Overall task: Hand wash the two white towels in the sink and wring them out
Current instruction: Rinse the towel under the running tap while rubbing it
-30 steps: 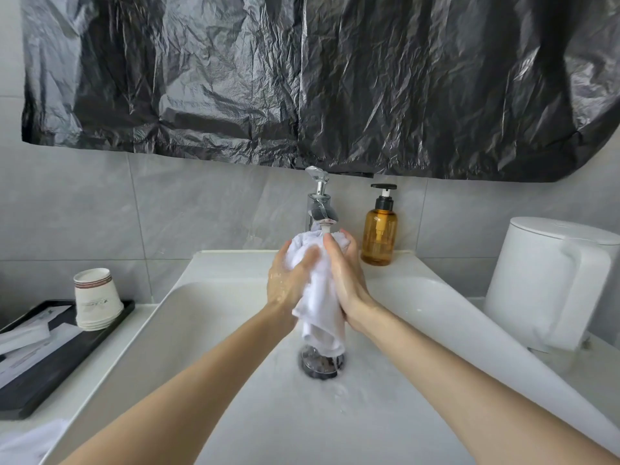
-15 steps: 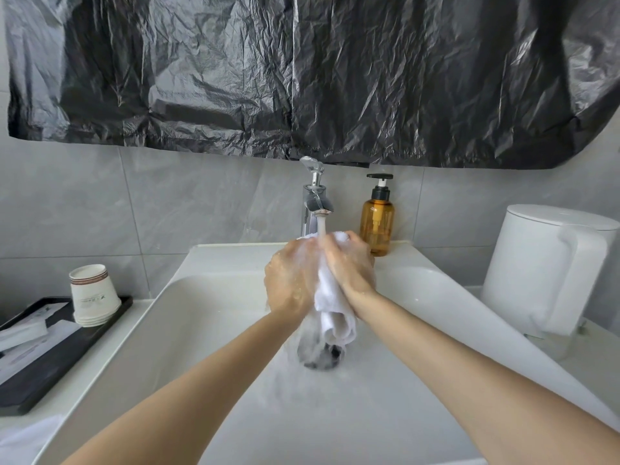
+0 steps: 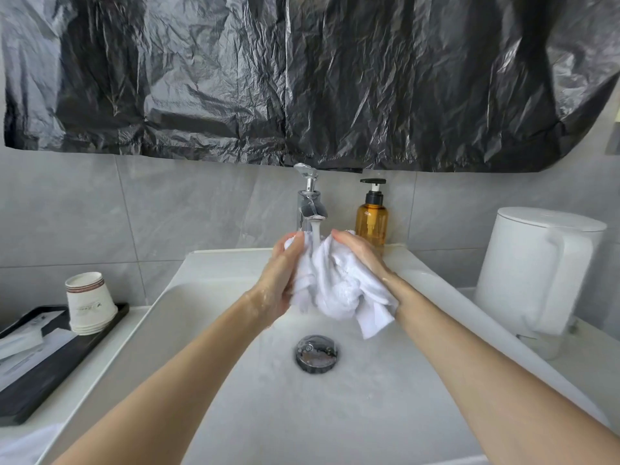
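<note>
Now I hold 1 white towel under the faucet, left hand and right hand curled around it.

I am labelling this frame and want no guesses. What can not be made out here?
Head view only.
- Palms of the left hand and right hand: turned away, against the white towel.
- Second towel: perhaps the white patch at lower left, cut by the frame edge.
- Print on the paper cups: too small.
- Whatever is behind the black plastic sheet: covered.
</note>
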